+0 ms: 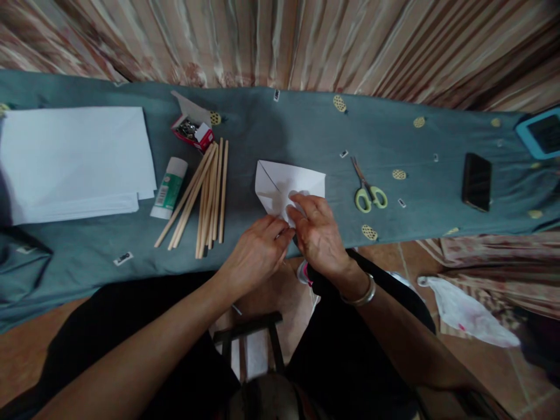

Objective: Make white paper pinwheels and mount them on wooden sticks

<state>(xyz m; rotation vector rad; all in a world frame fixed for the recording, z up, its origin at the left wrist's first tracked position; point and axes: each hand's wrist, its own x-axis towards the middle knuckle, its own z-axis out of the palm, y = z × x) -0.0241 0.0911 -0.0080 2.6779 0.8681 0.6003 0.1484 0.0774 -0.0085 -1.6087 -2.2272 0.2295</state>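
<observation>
A folded white paper (284,182) lies on the teal cloth (297,125) near its front edge, its lower part narrowing to a point. My left hand (256,254) pinches the paper's near tip with fingers pressed together. My right hand (317,233) rests on the paper beside it, fingers curled and pressing a fold down. A metal bangle (361,294) circles my right wrist.
Left of the paper lie several wooden sticks (205,195), a glue stick (170,188), an open red box of clips (192,128) and a stack of white sheets (74,160). Green-handled scissors (367,189), a black phone (476,181) and a blue-cased device (540,133) lie to the right.
</observation>
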